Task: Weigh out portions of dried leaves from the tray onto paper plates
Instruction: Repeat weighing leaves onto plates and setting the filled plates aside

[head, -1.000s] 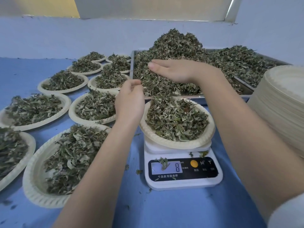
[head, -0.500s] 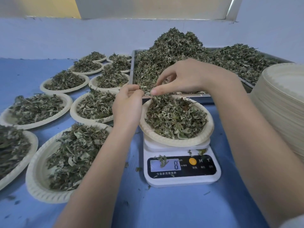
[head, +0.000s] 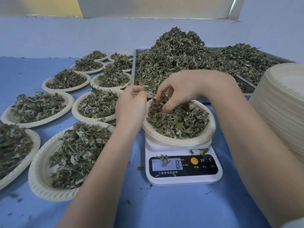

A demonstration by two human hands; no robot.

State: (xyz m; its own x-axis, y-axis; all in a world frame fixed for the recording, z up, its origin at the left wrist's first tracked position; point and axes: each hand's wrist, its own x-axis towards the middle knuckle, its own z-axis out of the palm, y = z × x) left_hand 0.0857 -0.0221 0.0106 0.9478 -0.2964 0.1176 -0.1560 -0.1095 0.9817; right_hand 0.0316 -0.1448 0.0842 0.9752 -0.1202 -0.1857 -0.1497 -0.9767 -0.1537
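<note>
A paper plate (head: pixel 178 140) heaped with dried leaves (head: pixel 181 122) sits on a white kitchen scale (head: pixel 183 168) whose display shows an 8. My right hand (head: pixel 184 89) hovers over the plate's far left side, fingers curled down and pinching a tuft of leaves. My left hand (head: pixel 131 106) is at the plate's left rim, loosely curled, its fingertips pinching a few leaves. Behind the scale stands the metal tray (head: pixel 134 68) piled high with dried leaves (head: pixel 181 56).
Several filled paper plates (head: pixel 41 170) cover the blue table (head: pixel 172 208) to the left. A tall stack of bare paper plates (head: pixel 283 109) rises at the right edge. Loose leaf bits lie on the scale and table. A pale wall runs behind.
My right hand came back from the tray's pile, curled its fingers and dropped onto the plate with a pinch of leaves. My left hand stayed by the rim.
</note>
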